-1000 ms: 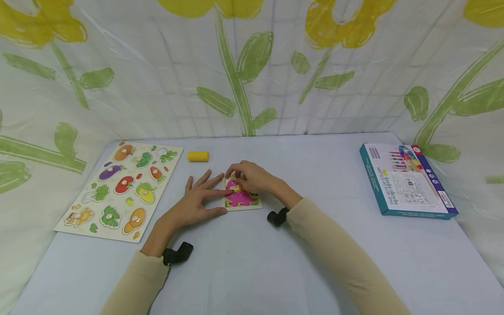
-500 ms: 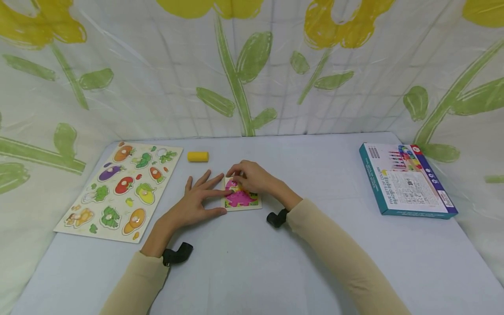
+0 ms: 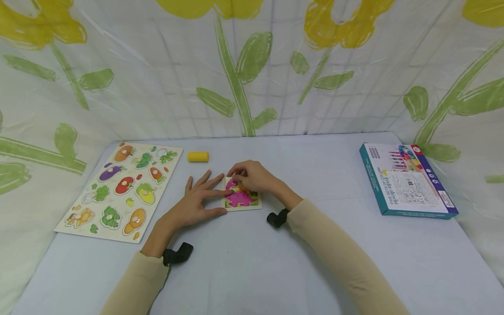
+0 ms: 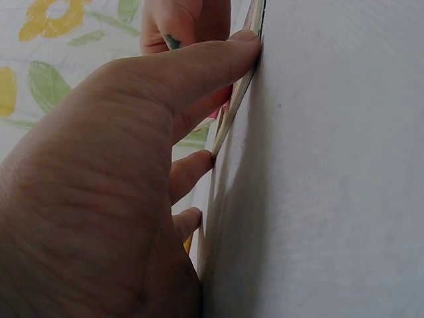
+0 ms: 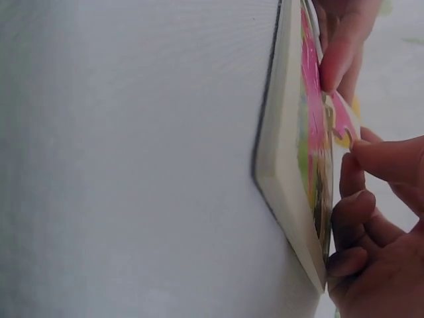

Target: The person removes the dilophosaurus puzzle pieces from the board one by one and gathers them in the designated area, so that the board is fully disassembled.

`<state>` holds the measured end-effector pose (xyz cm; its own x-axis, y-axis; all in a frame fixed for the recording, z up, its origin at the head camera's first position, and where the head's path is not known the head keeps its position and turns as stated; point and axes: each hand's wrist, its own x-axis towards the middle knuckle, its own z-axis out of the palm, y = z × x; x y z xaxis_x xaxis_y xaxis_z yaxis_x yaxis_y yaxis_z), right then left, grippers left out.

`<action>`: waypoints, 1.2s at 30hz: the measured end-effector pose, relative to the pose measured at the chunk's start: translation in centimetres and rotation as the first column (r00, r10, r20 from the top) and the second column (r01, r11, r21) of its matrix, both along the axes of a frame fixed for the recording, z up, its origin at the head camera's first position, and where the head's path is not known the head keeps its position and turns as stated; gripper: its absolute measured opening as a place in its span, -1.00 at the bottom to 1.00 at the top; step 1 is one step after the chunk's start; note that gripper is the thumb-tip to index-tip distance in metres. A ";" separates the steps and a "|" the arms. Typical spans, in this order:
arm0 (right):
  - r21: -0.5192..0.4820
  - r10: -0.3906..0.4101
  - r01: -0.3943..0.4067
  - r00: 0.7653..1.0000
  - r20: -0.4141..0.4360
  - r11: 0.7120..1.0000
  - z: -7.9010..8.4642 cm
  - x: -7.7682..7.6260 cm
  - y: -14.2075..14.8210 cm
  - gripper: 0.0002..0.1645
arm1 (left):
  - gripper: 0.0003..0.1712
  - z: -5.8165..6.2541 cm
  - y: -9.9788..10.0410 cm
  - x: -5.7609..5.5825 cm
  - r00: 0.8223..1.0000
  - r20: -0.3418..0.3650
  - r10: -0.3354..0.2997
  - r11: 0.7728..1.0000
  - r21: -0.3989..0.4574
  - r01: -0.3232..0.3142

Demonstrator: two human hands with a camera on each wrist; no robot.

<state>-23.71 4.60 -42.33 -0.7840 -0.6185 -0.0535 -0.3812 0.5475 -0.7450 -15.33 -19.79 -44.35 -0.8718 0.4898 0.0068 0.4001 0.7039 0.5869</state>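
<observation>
A small square wooden jigsaw puzzle (image 3: pixel 241 201) with a pink dinosaur lies flat on the table between both hands. My left hand (image 3: pixel 195 202) has its fingers spread. Its index fingertip presses on the picture and its thumb touches the lower left edge. At the puzzle's upper part, my right hand (image 3: pixel 255 178) pinches a pink and yellow puzzle piece (image 5: pixel 344 120) between thumb and index finger. In the right wrist view this piece stands tilted up from the board, close to the left fingertip. From the head view the right fingers hide most of it.
A vegetable peg puzzle board (image 3: pixel 130 186) lies at the left. Behind the left hand is a yellow cylinder (image 3: pixel 198 156). At the far right lies a teal-edged box (image 3: pixel 409 181). A flower-patterned curtain (image 3: pixel 275 87) hangs along the table's back edge.
Very little differs. Both hands keep their places on the puzzle, with only a tiny shift of the right hand's fingers.
</observation>
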 end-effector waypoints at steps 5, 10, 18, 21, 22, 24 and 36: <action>-0.025 -0.019 0.019 1.000 0.012 1.000 0.1 -0.2 0.1 -0.73 | -0.42 -0.1 0.1 0.0 1.000 -0.003 -0.007 1.000 0.018 0.007; -0.024 -0.024 0.025 0.999 0.024 0.999 0.3 -0.3 0.1 -0.74 | -0.41 0.0 0.1 0.0 1.000 0.000 -0.004 1.000 0.018 0.004; -0.018 -0.032 0.033 0.999 0.034 0.999 0.4 -0.5 0.2 -0.74 | -0.40 0.1 0.1 0.0 1.000 0.000 -0.005 1.000 0.011 0.005; -0.026 -0.036 0.037 0.999 0.038 0.999 0.5 -0.6 0.4 -0.74 | -0.40 0.0 0.0 0.0 1.000 -0.002 -0.004 1.000 0.011 0.004; -0.029 -0.039 0.041 0.998 0.040 0.999 0.5 -0.7 0.5 -0.74 | -0.40 0.0 0.0 0.0 1.000 0.000 -0.002 1.000 0.009 0.002; -0.036 -0.049 0.050 0.998 0.045 0.998 0.7 -0.7 0.8 -0.74 | -0.40 0.0 -0.1 0.0 1.000 0.002 0.002 1.000 0.001 -0.002; -0.049 -0.065 0.067 0.997 0.034 0.997 1.3 -1.0 4.2 -0.76 | -0.40 0.0 0.0 0.0 1.000 0.015 0.007 1.000 -0.009 -0.007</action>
